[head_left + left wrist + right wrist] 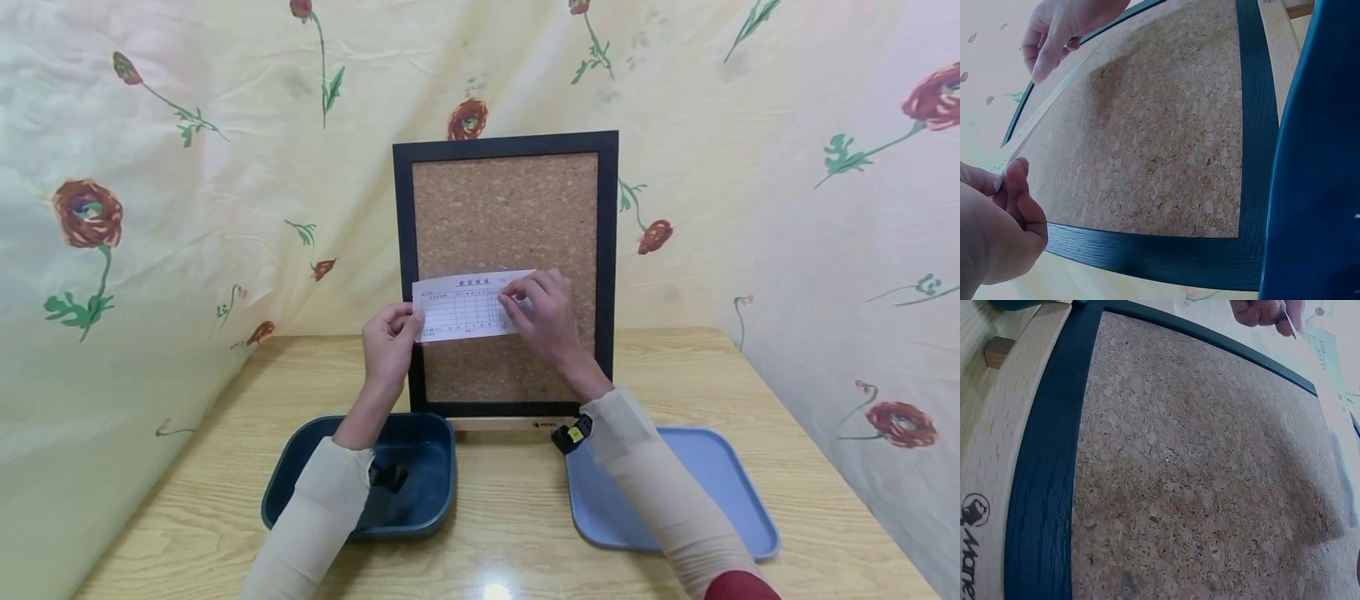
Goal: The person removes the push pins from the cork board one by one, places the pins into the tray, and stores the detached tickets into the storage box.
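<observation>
A white printed paper form with a ruled table is held up in front of the lower half of a black-framed corkboard. My left hand pinches its left edge between thumb and fingers, beside the board's left frame. Over the form's right part is my right hand, thumb and index fingertips brought together at the printed columns; I cannot tell what they hold. In the left wrist view the form appears nearly edge-on, slanting between both hands. The right wrist view has the form casting a shadow on the cork.
A dark blue tub stands at the front left, under my left forearm. Under the right forearm lies a light blue tray. The corkboard stands upright on a pale wooden base on the wooden table. Behind it hangs flowered cloth.
</observation>
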### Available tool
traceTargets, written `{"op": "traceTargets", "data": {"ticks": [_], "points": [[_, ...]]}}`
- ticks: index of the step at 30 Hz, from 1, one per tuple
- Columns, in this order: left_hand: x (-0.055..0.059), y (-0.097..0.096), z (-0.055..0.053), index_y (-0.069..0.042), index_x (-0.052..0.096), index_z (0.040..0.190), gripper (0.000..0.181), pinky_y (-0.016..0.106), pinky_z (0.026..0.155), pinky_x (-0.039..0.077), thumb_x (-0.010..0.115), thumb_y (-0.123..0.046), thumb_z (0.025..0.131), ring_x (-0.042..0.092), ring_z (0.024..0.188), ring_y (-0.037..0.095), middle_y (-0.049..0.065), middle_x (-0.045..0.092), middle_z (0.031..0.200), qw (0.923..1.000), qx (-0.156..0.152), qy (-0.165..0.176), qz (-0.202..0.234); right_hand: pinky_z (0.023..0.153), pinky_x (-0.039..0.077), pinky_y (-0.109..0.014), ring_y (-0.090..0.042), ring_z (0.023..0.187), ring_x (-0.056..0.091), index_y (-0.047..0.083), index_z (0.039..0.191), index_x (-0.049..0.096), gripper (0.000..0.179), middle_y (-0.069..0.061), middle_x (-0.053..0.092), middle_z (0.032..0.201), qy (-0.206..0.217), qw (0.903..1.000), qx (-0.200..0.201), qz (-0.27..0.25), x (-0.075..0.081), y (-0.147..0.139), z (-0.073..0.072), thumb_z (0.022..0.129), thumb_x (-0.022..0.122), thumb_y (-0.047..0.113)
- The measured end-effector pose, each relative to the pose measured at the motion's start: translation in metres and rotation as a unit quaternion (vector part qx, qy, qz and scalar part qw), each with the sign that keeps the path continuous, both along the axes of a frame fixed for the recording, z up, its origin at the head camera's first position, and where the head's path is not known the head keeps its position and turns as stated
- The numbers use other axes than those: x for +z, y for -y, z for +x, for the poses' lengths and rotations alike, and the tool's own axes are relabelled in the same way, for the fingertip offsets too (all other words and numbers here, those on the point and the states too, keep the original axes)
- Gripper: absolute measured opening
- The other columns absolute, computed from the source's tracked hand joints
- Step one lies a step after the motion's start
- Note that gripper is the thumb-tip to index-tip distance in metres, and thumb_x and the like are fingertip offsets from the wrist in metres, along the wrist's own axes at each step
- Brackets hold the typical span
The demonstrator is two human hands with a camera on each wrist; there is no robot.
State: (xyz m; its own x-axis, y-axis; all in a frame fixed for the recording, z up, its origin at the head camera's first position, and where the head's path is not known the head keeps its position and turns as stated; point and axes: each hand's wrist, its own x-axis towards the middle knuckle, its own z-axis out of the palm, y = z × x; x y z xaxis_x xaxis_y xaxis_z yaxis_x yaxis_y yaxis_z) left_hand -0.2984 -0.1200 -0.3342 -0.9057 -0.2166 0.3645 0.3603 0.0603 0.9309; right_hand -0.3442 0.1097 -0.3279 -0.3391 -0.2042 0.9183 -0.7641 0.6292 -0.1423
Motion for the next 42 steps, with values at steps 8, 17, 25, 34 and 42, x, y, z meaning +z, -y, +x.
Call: {"op": "traceTargets", "data": {"ticks": [8, 17, 25, 34, 42], "points": [[-0.003, 0.003, 0.004, 0.005, 0.068, 0.115, 0.023, 0.018, 0.065, 0.053, 0.059, -0.009, 0.099, 0.067, 0.078, 0.009, 0.027, 0.072, 0.111, 0.9999, -0.005, 0.008, 0.005, 0.076, 0.033, -0.037, -0.025, 0.081, 0.049, 0.002, 0.090, 0.071, 0.013, -0.013, 0.066, 0.087, 0.004, 1.0000, 0.003, -0.001, -0.003, -0.001, 0.005, 0.089, 0.076, 0.015], [-0.005, 0.005, 0.011, 0.004, 0.068, 0.117, 0.024, 0.018, 0.064, 0.054, 0.060, -0.011, 0.100, 0.068, 0.075, 0.008, 0.026, 0.072, 0.113, 0.9997, -0.009, 0.020, 0.012, 0.078, 0.035, -0.039, -0.026, 0.083, 0.049, 0.002, 0.089, 0.071, 0.013, -0.013, 0.065, 0.086, 0.005, 0.9999, 0.002, 0.009, -0.006, -0.004, 0.014, 0.087, 0.077, 0.013], [-0.003, 0.008, 0.021, 0.002, 0.068, 0.115, 0.022, 0.020, 0.066, 0.054, 0.060, -0.011, 0.100, 0.067, 0.073, 0.010, 0.023, 0.073, 0.113, 0.9995, -0.009, 0.029, 0.013, 0.079, 0.035, -0.038, -0.026, 0.084, 0.049, 0.000, 0.090, 0.070, 0.013, -0.014, 0.066, 0.087, -0.003, 0.9999, 0.010, 0.006, -0.008, -0.008, 0.021, 0.085, 0.078, 0.010], [0.001, 0.010, 0.031, 0.002, 0.068, 0.116, 0.023, 0.023, 0.065, 0.055, 0.059, -0.011, 0.100, 0.067, 0.072, 0.011, 0.021, 0.074, 0.111, 0.9992, -0.010, 0.036, 0.012, 0.079, 0.033, -0.038, -0.026, 0.085, 0.048, 0.001, 0.090, 0.070, 0.012, -0.014, 0.066, 0.088, -0.006, 0.9997, 0.022, 0.005, -0.012, -0.014, 0.030, 0.084, 0.078, 0.007], [-0.002, 0.011, 0.039, 0.003, 0.068, 0.115, 0.022, 0.024, 0.064, 0.055, 0.058, -0.008, 0.100, 0.067, 0.073, 0.011, 0.022, 0.073, 0.111, 0.9988, -0.020, 0.041, 0.019, 0.079, 0.034, -0.038, -0.026, 0.085, 0.049, 0.001, 0.090, 0.070, 0.014, -0.013, 0.066, 0.088, -0.012, 0.9996, 0.023, 0.013, -0.016, -0.020, 0.037, 0.081, 0.080, 0.006]]}}
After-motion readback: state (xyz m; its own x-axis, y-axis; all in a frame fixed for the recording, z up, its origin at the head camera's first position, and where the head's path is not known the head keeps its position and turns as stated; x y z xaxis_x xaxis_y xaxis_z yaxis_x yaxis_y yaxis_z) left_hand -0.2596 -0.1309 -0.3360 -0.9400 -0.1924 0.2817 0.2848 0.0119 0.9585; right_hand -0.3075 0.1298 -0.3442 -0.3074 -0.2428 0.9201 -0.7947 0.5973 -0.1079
